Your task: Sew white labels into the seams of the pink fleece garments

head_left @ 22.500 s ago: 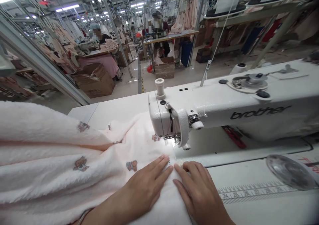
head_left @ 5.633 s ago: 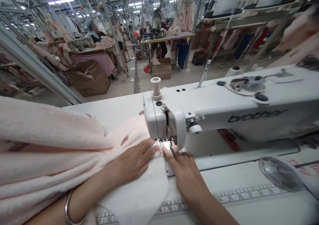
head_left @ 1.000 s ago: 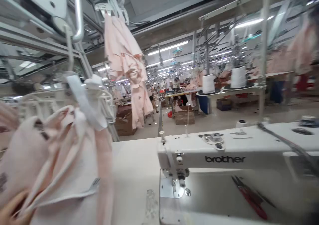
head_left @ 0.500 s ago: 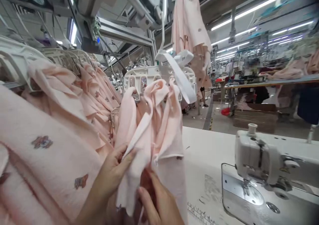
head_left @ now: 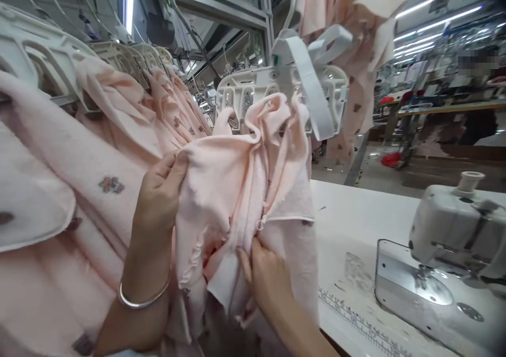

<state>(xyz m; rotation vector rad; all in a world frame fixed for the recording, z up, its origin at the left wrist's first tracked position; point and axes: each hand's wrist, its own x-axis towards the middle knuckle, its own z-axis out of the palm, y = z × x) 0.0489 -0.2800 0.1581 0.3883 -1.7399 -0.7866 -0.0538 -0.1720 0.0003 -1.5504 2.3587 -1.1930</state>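
Note:
A pale pink fleece garment point(head_left: 217, 172) hangs by clips from a white plastic hanger point(head_left: 237, 85) in front of me. My left hand point(head_left: 160, 188), with a silver bangle at the wrist, pinches the garment's left edge and holds it out sideways. Lower down and to the right, my right hand point(head_left: 266, 272) is closed on the garment's folds near its middle seam; part of the fingers is hidden by cloth. Between the hands the cloth spreads open, showing a gathered seam. A white elastic band point(head_left: 310, 83) is looped over the hanger.
More pink printed garments point(head_left: 118, 188) hang on hangers close at my left. A sewing machine point(head_left: 454, 235) stands on the white table point(head_left: 348, 204) at the right, with a printed ruler point(head_left: 356, 320) along the table's front edge. Further pink pieces point(head_left: 351, 83) hang behind.
My left hand has moved up and left, spreading the garment's edge outward. My right hand has risen slightly and grips the folds. The view has swung, with the sewing machine shifting right.

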